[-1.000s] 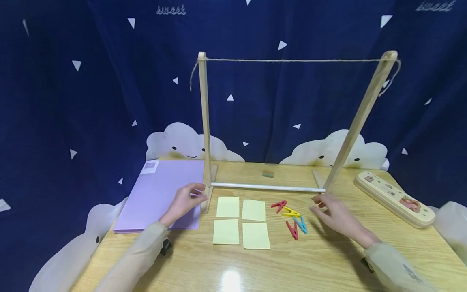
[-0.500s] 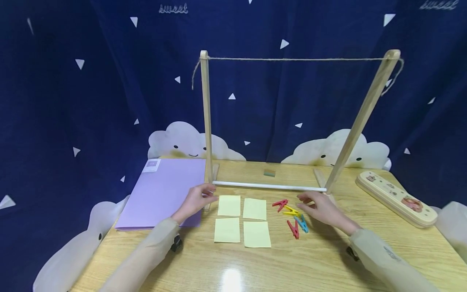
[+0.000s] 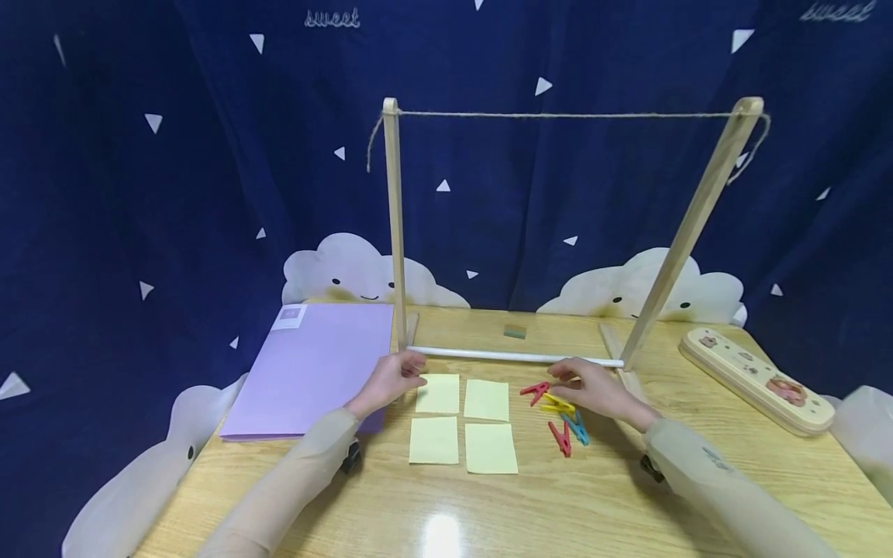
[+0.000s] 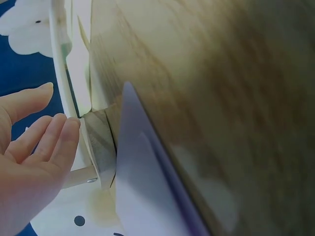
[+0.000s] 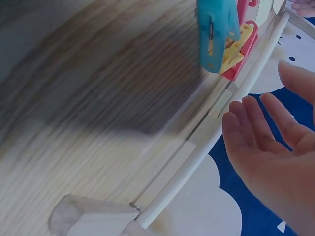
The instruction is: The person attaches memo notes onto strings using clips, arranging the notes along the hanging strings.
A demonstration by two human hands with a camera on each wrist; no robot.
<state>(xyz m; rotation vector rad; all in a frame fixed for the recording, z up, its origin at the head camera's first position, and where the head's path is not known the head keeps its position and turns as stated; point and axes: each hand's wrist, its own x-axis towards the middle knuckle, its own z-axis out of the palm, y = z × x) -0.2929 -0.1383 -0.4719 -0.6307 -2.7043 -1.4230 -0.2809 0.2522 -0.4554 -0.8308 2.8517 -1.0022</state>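
- Dark blue curtain [image 3: 460,46] hangs at the back, with white triangles and smiling white clouds on it.
- Below it is a shiny wooden table [image 3: 558,504].
- On the table are 2 wooden posts [image 3: 394,225]. A thin string [image 3: 558,115] goes across near their tops, and a white rod [image 3: 488,355] joins them down low.
- 4 pale yellow paper squares [image 3: 490,449] lie flat in front of the rod, in 2 rows of 2.
- Just to the right of the papers are 4 little clips: 2 red clips [image 3: 560,439], 1 yellow clip [image 3: 556,404] and 1 blue clip [image 3: 575,428]. They lie close together.
- The left hand [image 3: 391,381] is by the left post. Its fingers bend softly, with the thumb held apart from them. Its tips are at the back left paper, but you cannot tell if they touch it.
- The right hand [image 3: 593,385] is just beside the yellow clip. Its fingers curve a little, with a gap before the thumb. The right wrist view shows it apart from the clips.
- A purple folder [image 3: 314,372] lies on the left side.
- A cream case [image 3: 756,380] with little pictures lies on the right side.
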